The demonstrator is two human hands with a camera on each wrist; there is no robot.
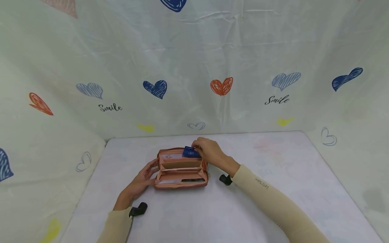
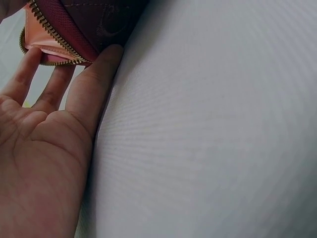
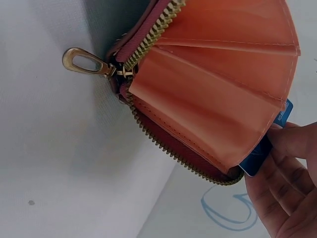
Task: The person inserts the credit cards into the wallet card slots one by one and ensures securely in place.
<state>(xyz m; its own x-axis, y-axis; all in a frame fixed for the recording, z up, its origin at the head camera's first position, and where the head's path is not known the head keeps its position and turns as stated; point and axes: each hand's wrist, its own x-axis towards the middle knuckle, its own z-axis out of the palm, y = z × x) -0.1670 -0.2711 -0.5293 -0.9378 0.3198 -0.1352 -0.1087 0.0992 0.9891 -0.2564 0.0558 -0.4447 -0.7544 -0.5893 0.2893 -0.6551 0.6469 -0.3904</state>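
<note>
An unzipped pink wallet [image 1: 180, 174] lies spread on the table, its inner compartments facing up. At its left end my left hand [image 1: 141, 180] holds the edge, thumb near the front corner and fingers farther back. In the left wrist view that thumb [image 2: 94, 84] touches the dark outer cover. My right hand [image 1: 210, 151] pinches a blue card [image 1: 189, 152] marked "VIP" at the wallet's back right. The right wrist view has this card [image 3: 256, 156] partly hidden behind the orange pleated side [image 3: 208, 94], between thumb and fingers.
Other cards show in the wallet's slots, a pale card [image 1: 170, 181] and a dark card [image 1: 192, 180] at the front. A brass zipper pull [image 3: 84, 62] sticks out from the wallet's end. Behind the white table [image 1: 258, 209] hangs a curtain [image 1: 194, 60] printed with hearts.
</note>
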